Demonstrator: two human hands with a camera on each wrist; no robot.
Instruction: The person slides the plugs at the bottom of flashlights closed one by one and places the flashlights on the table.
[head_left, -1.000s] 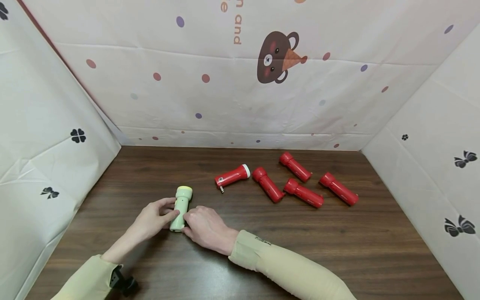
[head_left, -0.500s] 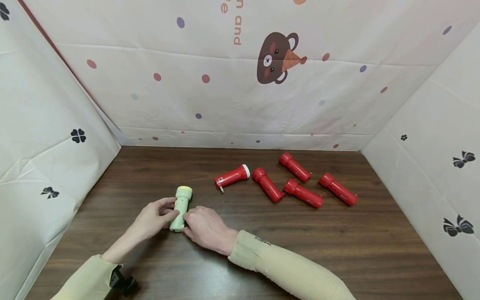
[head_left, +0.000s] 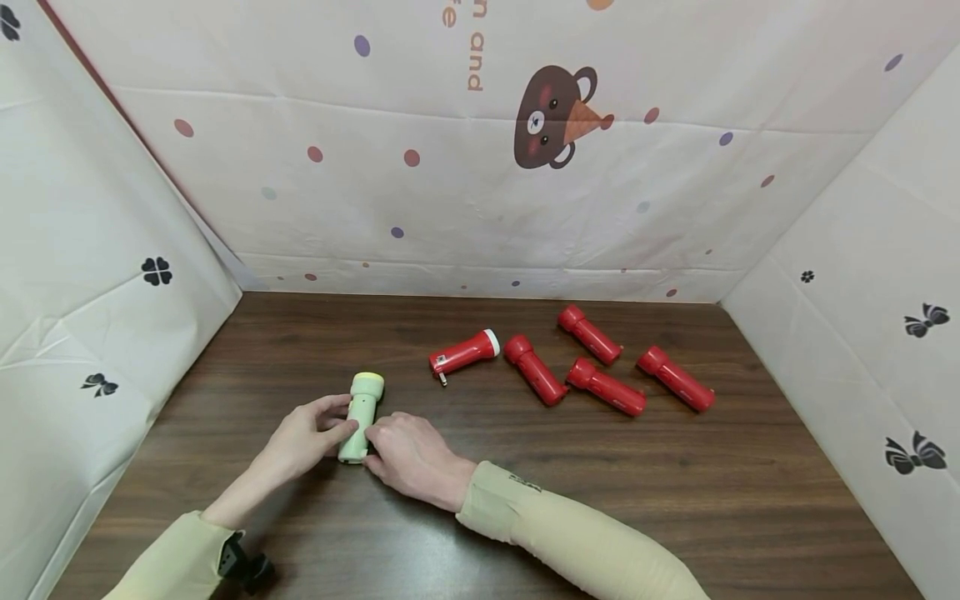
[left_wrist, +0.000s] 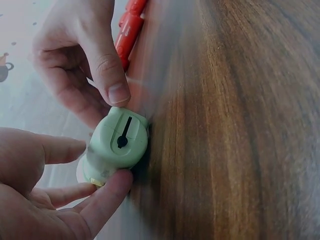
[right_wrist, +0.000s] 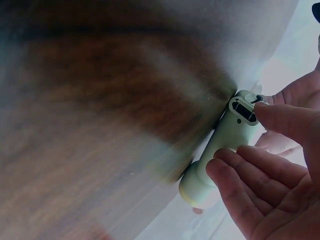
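Note:
A pale green flashlight lies on the wooden table, its yellow-rimmed head pointing away from me. My left hand holds its barrel from the left between thumb and fingers. From the right, my right hand grips the tail end, its thumb on the edge beside a dark slotted recess. The right fingers lie along the barrel in the right wrist view. A black keyhole-shaped slot shows on the flashlight's end face in the left wrist view.
Beyond my hands lies a red flashlight with a white head and a small metal prong sticking out. Several more red flashlights lie to its right. Patterned white sheets close off the table's back and sides.

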